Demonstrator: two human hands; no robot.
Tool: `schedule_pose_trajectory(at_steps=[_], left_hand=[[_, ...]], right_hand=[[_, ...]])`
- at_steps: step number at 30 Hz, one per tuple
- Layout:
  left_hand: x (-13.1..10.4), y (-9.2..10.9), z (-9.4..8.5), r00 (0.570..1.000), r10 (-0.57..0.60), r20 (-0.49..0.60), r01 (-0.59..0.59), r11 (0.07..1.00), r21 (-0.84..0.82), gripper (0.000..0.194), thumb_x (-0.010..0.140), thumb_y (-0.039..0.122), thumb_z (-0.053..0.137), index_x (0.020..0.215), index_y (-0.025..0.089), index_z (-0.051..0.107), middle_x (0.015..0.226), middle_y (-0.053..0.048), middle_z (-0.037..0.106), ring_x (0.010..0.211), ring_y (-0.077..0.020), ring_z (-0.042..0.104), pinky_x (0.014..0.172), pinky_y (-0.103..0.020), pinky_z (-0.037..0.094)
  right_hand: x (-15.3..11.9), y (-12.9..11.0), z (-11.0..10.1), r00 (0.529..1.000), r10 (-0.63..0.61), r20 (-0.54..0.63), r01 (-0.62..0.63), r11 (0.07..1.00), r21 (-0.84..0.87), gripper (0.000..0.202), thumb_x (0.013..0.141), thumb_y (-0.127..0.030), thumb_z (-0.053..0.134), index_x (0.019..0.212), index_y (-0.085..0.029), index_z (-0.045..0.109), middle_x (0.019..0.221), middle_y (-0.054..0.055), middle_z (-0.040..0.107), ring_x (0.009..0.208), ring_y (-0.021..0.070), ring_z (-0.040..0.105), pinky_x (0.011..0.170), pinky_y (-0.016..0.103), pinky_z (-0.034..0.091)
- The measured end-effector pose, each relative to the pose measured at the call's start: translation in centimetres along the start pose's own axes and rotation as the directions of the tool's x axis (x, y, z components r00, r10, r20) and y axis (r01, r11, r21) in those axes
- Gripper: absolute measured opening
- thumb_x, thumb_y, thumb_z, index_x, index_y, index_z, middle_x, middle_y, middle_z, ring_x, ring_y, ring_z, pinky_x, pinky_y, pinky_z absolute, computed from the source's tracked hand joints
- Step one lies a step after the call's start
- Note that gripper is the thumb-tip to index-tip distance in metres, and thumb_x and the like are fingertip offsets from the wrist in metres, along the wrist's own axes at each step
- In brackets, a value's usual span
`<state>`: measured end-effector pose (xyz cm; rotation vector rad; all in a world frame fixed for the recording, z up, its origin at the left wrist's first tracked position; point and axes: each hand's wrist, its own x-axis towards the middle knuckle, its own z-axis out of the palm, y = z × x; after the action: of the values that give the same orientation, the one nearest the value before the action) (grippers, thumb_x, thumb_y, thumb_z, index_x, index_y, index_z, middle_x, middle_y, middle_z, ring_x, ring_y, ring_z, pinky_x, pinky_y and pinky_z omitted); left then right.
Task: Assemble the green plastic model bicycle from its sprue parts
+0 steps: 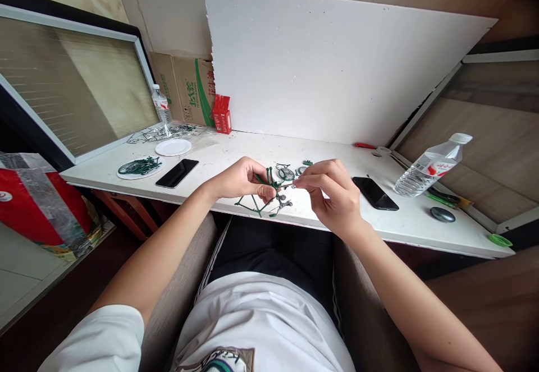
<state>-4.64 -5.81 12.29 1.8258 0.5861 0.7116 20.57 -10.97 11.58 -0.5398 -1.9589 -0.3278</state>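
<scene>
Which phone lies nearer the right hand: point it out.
The right-hand phone, between the right hand and a water bottle. The other phone lies left of the left hand, beside the plate of green parts.

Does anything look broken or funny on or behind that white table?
Yes, the big white board behind the table: its left edge looks ragged and chipped, while its top edge runs smooth.

The cardboard box (pixel 178 83) reads 北大荒 in green and 花生油 in red.
</scene>
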Motion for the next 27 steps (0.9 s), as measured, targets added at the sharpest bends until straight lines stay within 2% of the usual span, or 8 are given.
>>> schedule_pose_trajectory(at_steps=[9,19,24,27], left_hand=[[0.0,0.1,-0.1,1.0,0.014,0.01,-0.014,0.998,0.056,0.05,0.074,0.057,0.092,0.083,0.01,0.08,0.076,-0.013,0.078,0.071,-0.0203,0.075,0.07,-0.028,0.06],[-0.2,0.1,-0.7,1.0,0.03,0.0,-0.03,0.988,0.154,0.047,0.074,0.056,0.092,0.083,0.011,0.081,0.079,-0.013,0.079,0.074,-0.0207,0.074,0.071,-0.03,0.059],[-0.3,0.1,-0.7,0.999,0.023,-0.03,-0.017,0.98,0.197,0.048,0.075,0.057,0.091,0.086,0.011,0.082,0.081,-0.013,0.08,0.074,-0.021,0.075,0.07,-0.029,0.059],[-0.3,0.2,-0.7,0.997,0.04,-0.073,-0.025,0.979,0.201,0.048,0.075,0.055,0.091,0.094,0.011,0.084,0.09,-0.014,0.082,0.08,-0.0229,0.076,0.074,-0.031,0.06]], right_hand=[[0.1,0.1,-0.1,1.0,-0.024,0.014,0.024,1.0,-0.01,0.028,0.105,-0.01,0.051,0.1,-0.028,0.073,0.091,0.006,0.071,0.083,0.0214,0.066,0.071,0.038,0.052],[-0.2,0.4,0.1,0.999,-0.015,0.048,0.015,1.0,-0.006,0.031,0.104,-0.008,0.052,0.101,-0.028,0.076,0.093,0.006,0.075,0.086,0.0216,0.069,0.07,0.037,0.056],[-0.3,0.7,-0.4,0.99,-0.041,0.138,0.031,0.997,0.076,0.034,0.104,-0.007,0.054,0.115,-0.029,0.078,0.105,0.006,0.082,0.095,0.0215,0.077,0.079,0.038,0.064],[-0.2,0.8,-0.9,0.981,-0.043,0.19,0.027,0.996,0.087,0.035,0.105,-0.009,0.055,0.123,-0.027,0.078,0.111,0.007,0.083,0.098,0.0215,0.08,0.08,0.036,0.066]])
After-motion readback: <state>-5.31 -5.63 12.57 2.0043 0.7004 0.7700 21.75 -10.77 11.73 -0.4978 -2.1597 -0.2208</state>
